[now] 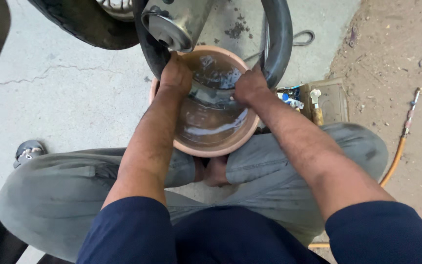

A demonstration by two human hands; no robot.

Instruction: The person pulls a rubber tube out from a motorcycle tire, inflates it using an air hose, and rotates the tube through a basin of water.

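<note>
A black rubber inner tube (pixel 280 39) loops down into a pinkish round basin (pixel 206 147) of murky water between my knees. My left hand (pixel 174 76) grips the tube at the basin's left rim. My right hand (pixel 250 87) grips it at the right rim, pressing the lower bend under the water. The submerged part of the tube shows only dimly through the water.
A metal exhaust pipe (pixel 172 24) and a black tyre (pixel 81 27) hang over the basin's far side. A small open box of bits (pixel 313 100) sits to the right. An orange air hose (pixel 397 156) lies on the dirt. Cracked concrete floor lies to the left.
</note>
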